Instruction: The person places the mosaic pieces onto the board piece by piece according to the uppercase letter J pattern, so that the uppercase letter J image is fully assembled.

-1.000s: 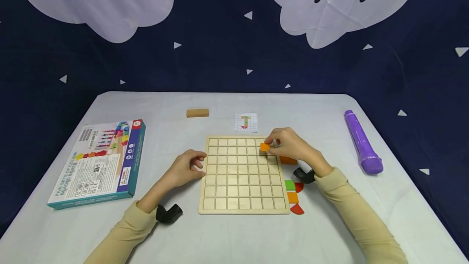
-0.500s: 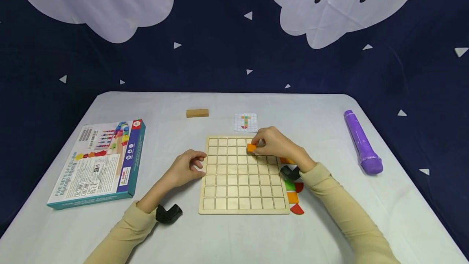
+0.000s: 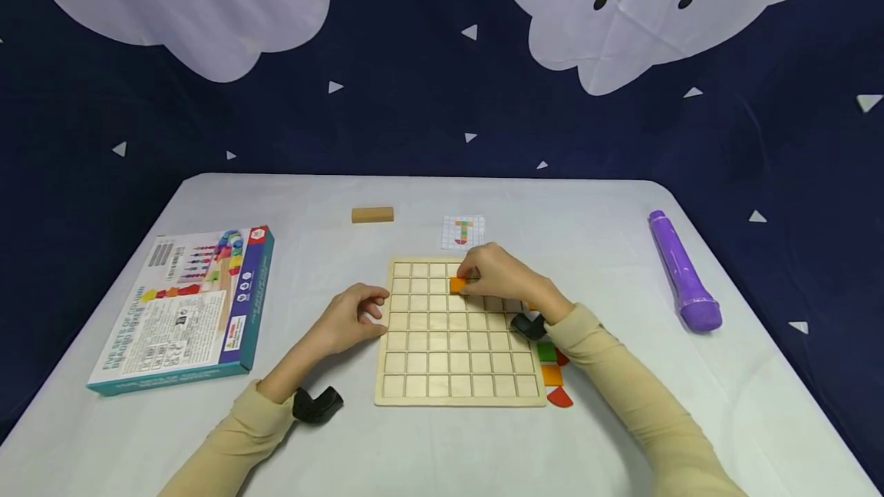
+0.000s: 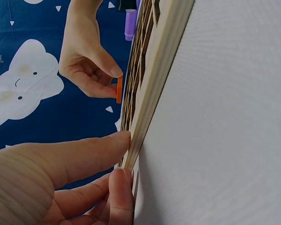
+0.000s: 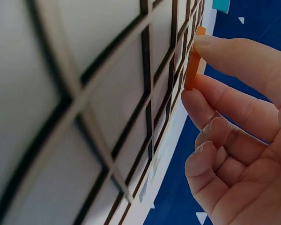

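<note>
My right hand [image 3: 499,274] pinches an orange square tile [image 3: 456,285] between thumb and fingers, over the upper middle of a light wooden grid board [image 3: 428,363]. In the right wrist view the tile [image 5: 194,61] stands on edge to the camera, close to the grid. The thumb and a finger of my left hand [image 3: 348,319] touch the board's left edge, spread apart along it; the left wrist view shows these fingertips against the board rim [image 4: 155,89]. Several tiles lie at the board's right side: green [image 3: 546,351], orange [image 3: 552,375] and red [image 3: 560,396], partly hidden by the right wrist.
A small card [image 3: 463,232] with a coloured grid pattern lies behind the board, near a wooden block [image 3: 373,215]. To the left is a toy box [image 3: 183,305]; to the right, a purple microphone-shaped object [image 3: 685,271]. All rest on a white-covered table [image 3: 311,213].
My right hand has carried the orange tile leftward across the upper rows of the board, from near the right edge to the middle. The left hand stays at the edge.
</note>
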A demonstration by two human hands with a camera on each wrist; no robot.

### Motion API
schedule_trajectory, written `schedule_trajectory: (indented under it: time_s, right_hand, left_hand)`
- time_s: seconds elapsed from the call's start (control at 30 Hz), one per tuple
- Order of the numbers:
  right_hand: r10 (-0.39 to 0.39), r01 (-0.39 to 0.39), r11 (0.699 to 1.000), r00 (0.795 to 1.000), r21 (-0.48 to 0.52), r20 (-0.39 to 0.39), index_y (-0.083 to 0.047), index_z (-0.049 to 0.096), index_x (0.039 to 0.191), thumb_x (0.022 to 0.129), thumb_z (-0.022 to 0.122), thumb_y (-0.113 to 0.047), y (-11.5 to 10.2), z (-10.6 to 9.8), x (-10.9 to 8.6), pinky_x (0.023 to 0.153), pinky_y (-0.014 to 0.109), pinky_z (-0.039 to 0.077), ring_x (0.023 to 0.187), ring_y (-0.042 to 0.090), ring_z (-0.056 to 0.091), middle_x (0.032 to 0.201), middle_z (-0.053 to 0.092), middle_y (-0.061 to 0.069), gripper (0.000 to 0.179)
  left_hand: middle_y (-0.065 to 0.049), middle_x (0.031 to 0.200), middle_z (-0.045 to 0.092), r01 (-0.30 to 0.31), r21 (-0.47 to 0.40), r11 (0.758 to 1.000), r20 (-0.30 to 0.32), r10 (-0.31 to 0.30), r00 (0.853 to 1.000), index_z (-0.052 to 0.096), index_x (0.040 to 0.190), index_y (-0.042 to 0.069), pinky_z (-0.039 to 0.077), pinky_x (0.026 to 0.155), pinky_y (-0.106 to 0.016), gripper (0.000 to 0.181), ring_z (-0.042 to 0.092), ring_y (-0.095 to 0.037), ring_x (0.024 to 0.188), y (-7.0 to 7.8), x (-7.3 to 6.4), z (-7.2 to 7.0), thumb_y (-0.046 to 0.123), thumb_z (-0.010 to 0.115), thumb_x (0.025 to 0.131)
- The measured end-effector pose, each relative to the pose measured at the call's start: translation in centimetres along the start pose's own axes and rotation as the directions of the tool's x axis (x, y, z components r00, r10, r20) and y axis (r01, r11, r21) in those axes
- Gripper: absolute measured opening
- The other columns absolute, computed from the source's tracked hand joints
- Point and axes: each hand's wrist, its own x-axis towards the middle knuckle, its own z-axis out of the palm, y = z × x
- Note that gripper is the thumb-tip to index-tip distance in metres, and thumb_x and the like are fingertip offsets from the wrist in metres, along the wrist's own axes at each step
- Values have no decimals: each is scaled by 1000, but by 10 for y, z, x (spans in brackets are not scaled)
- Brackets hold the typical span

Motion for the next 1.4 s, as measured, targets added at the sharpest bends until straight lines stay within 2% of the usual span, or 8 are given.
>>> schedule_trajectory:
  time_s: [0.2, 0.4, 0.93, 1.4]
  right_hand:
    - [-19, 19, 1000, 1000, -3, 21, -5, 74, 91, 77, 74, -14, -7, 2, 9, 61, 19, 44, 69, 10, 53, 87, 70, 7, 16]
    - [-4, 5, 1000, 999, -8, 43, -4, 73, 94, 78, 74, -13, -9, 5, 15, 66, 20, 48, 74, 12, 59, 91, 72, 8, 18]
    - [43, -43, 999, 997, -1, 64, -4, 73, 94, 78, 75, -15, -17, 9, 24, 78, 27, 53, 84, 15, 64, 94, 71, 8, 20]
    - [50, -49, 999, 996, -18, 75, -6, 72, 97, 79, 74, -19, -17, 14, 25, 72, 23, 50, 80, 13, 59, 93, 68, 6, 22]
  left_hand:
    - [-16, 100, 58, 0, 2, 1000, 3, 0, 1000, 56, 120, -7, 51, 64, -17, 51, 58, -16, 81, 0, -1, -2, -4, 74, 72]
    - [-16, 98, 58, -3, -5, 1000, 8, 3, 1000, 56, 120, -7, 51, 64, -17, 51, 57, -15, 80, 0, 0, -1, -4, 74, 72]
    - [-17, 102, 59, -6, -10, 1000, -3, 6, 1000, 57, 120, -7, 51, 64, -17, 51, 59, -16, 82, 1, 0, -1, -3, 74, 72]
    - [-17, 100, 58, -25, -2, 1000, -4, 25, 1000, 57, 118, -8, 51, 63, -18, 49, 57, -16, 82, 1, 0, 0, -2, 74, 72]
